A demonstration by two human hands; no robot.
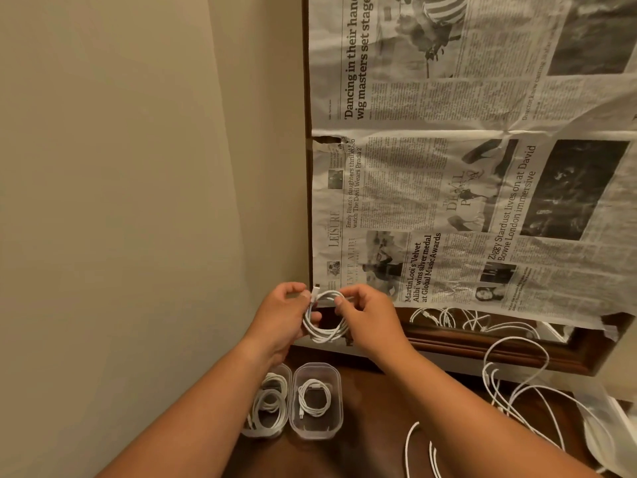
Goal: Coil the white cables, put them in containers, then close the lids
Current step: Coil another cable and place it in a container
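A white cable (325, 331) wound into a small coil hangs in the air between my two hands. My left hand (281, 315) grips its left side, thumb across the loops, and one plug sticks up beside that thumb. My right hand (365, 317) pinches the top right of the coil. Below them on the dark wooden table stand two clear plastic containers. The left container (249, 432) holds coiled white cable and is partly hidden by my left forearm. In the right container (333, 377) lies one coiled cable. Whether either has its lid on, I cannot tell.
Several loose white cables (517, 384) sprawl over the table on the right, some reflected in a wood-framed mirror (517, 355) covered with newspaper (448, 188). A beige wall (138, 167) fills the left. A pale plastic bag (599, 432) lies at the far right.
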